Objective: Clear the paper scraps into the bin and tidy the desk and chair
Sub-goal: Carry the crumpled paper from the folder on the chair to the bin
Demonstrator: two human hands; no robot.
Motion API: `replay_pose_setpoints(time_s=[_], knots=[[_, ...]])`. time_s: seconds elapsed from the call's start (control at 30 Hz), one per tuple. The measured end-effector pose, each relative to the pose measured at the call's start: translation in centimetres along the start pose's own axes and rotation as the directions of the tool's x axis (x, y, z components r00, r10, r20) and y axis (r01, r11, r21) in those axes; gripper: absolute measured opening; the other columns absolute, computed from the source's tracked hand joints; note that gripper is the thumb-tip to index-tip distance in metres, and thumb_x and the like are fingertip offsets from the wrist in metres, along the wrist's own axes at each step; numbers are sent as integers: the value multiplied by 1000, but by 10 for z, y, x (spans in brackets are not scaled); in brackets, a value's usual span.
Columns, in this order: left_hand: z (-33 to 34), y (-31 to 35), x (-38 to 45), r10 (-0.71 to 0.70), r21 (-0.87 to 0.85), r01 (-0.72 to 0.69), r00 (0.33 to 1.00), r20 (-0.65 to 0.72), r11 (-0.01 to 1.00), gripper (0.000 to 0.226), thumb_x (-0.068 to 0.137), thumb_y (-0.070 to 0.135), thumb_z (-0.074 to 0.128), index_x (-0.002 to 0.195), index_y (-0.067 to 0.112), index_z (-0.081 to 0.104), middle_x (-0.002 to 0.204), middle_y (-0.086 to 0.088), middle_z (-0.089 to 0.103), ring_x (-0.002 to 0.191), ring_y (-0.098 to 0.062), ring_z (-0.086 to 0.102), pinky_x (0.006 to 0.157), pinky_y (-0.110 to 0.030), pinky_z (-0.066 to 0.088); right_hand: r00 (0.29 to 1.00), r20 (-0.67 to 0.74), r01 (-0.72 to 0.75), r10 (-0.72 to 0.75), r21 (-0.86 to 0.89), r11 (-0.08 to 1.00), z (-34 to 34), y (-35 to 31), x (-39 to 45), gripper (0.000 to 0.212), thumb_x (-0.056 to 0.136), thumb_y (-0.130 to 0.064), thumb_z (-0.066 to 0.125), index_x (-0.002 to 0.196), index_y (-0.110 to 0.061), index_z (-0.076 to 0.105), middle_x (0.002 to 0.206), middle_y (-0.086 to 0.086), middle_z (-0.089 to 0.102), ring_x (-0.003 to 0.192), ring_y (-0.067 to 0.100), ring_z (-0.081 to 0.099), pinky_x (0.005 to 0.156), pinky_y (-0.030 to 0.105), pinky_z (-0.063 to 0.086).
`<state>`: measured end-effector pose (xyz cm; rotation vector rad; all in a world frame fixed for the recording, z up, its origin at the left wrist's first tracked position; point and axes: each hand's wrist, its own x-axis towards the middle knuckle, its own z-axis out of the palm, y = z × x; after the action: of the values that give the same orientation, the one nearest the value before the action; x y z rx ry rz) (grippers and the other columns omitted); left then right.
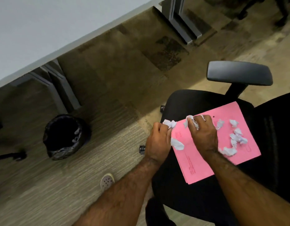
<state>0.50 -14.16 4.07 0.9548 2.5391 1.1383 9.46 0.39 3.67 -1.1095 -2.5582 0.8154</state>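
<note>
A pink folder [199, 162] lies on the black seat of an office chair [186, 103] at the right. Several crumpled white paper scraps [238, 137] are scattered over the folder's right half. My left hand [158, 142] is at the folder's left edge, fingers closed around white scraps that stick out above and below the fist. My right hand [203, 132] rests on the folder's top middle, closed on more scraps. A round bin [66, 136] with a black liner stands on the carpet to the left, with a few scraps inside.
A white desk [43, 30] fills the upper left, with grey metal legs [61, 88] beneath it beside the bin. The chair's armrest [238, 73] rises at the upper right. My shoe [107, 181] stands on the carpet below the bin. Other chair bases show at the left edge.
</note>
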Motion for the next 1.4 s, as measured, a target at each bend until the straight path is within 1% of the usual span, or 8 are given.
replay_pose_setpoints(time_s=[0.1,0.33,0.43,0.7,1.03,1.13,1.2,1.4], knots=[[-43,-39,-6,-69,-12,68,993,-92,998,16,96,21,52,97,7,58,98,-8,53,73,-22,58,60,-39,53,999,26,36,-38,66,997,32,-48,3,36,96,-46,48,105,-15,66,105,9,60,93,18,53,77,22,38],[-159,-160,-21,-183,8,197,925,-333,980,5,93,9,58,91,5,57,91,-10,52,70,-21,54,62,-34,47,952,-5,306,-307,55,950,140,-189,-10,9,90,-17,66,95,-12,62,94,4,54,81,23,53,65,21,33],[-206,-222,-26,-272,10,305,861,-430,952,8,92,9,60,88,3,56,90,-12,53,71,-23,54,64,-35,44,959,154,213,-237,156,964,198,-249,-19,19,94,-29,61,94,-11,67,94,11,59,81,21,55,68,12,28],[-274,-403,-48,-348,85,488,724,-596,869,12,91,8,60,89,-4,58,90,-19,56,73,-20,50,66,-22,37,886,227,328,-405,311,892,375,-359,-46,19,92,-24,64,87,-6,68,88,9,58,71,15,55,64,22,42],[-262,-567,-29,-404,155,580,711,-576,800,25,97,22,50,98,-2,58,105,-22,55,85,-36,57,67,-42,49,815,388,351,-430,261,899,568,-400,-30,36,95,-44,51,100,-12,65,100,18,60,86,30,61,68,26,37],[-250,-601,-26,-604,267,723,684,-409,638,44,98,35,38,127,4,51,127,-23,49,109,-39,50,86,-47,48,715,581,384,-390,140,913,603,-396,-26,48,96,-54,38,127,-21,54,128,20,55,111,39,56,85,37,48],[-245,-615,-31,-678,353,740,670,-304,573,51,99,39,33,142,10,37,146,-22,37,125,-40,40,99,-49,40,603,719,454,-347,48,890,617,-388,-27,52,97,-56,30,144,-33,36,149,16,37,130,41,43,101,51,43],[-241,-619,-53,-601,444,637,762,-241,630,54,100,38,24,149,14,26,160,-9,17,144,-31,19,114,-50,23,555,740,540,-380,27,841,613,-380,-35,56,97,-58,24,148,-36,28,159,9,23,142,38,25,108,59,34]])
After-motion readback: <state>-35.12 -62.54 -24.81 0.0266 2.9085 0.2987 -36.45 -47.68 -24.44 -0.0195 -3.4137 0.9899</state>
